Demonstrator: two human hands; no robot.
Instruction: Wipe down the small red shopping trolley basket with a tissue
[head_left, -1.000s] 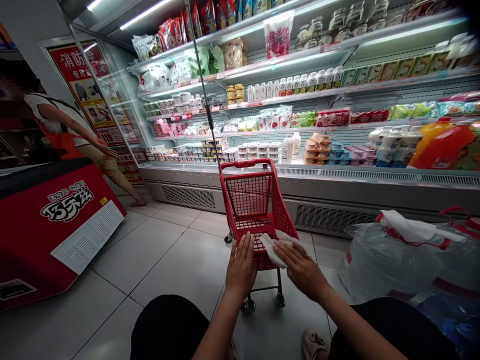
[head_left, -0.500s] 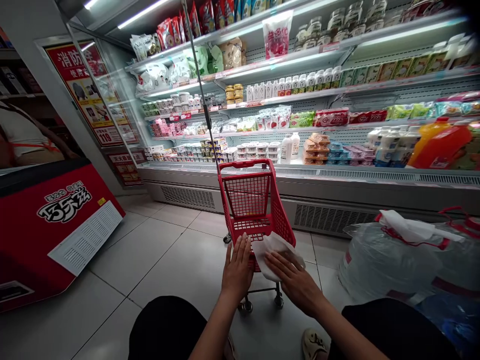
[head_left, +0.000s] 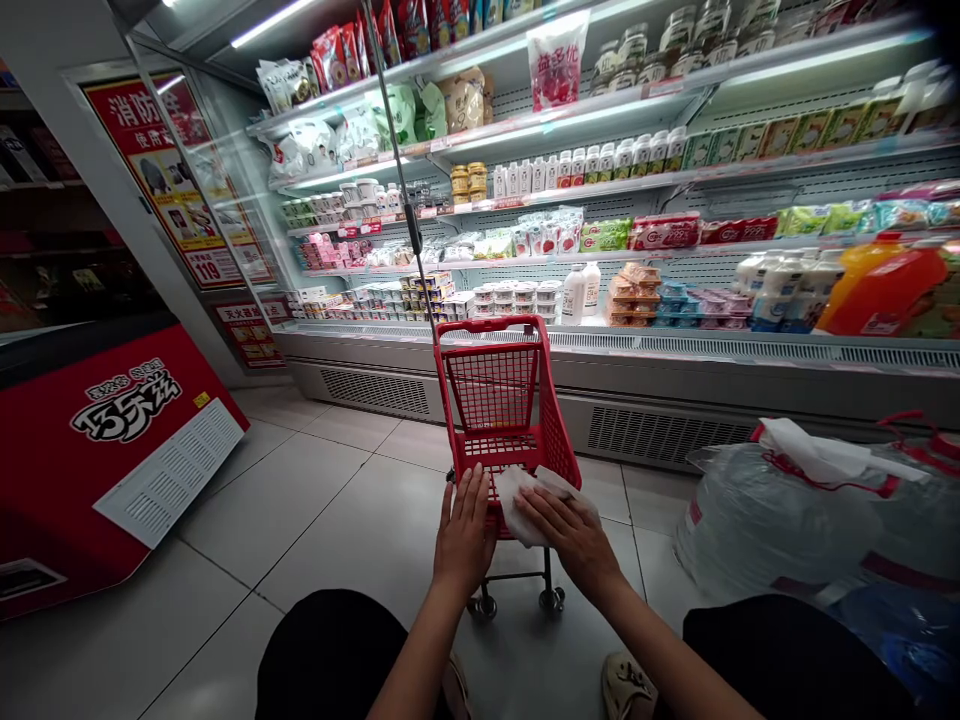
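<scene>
A small red shopping cart (head_left: 491, 390) with a lattice basket stands on the floor straight in front of me. My left hand (head_left: 465, 530) lies with its fingers stretched out on the cart's near end, holding nothing. On the right side of that same end, my right hand (head_left: 570, 525) holds a crumpled white cloth (head_left: 517, 505) against the cart. The cloth spreads out past the fingers and covers part of the rim. Whether it is fabric or paper, I cannot tell. A thin dark pole (head_left: 405, 190) rises from the cart's far left corner.
A refrigerated display shelf (head_left: 480, 260) with bottles, tubs and bags runs behind the cart. On the left stands a red freezer chest (head_left: 120, 450). Wrapped water jugs (head_left: 780, 510) sit on the right. My knees and shoes frame the near tiled floor (head_left: 315, 530).
Both hands and the cart have shifted slightly left. The cloth has moved left with my right hand. A person seen at the far left is out of view now.
</scene>
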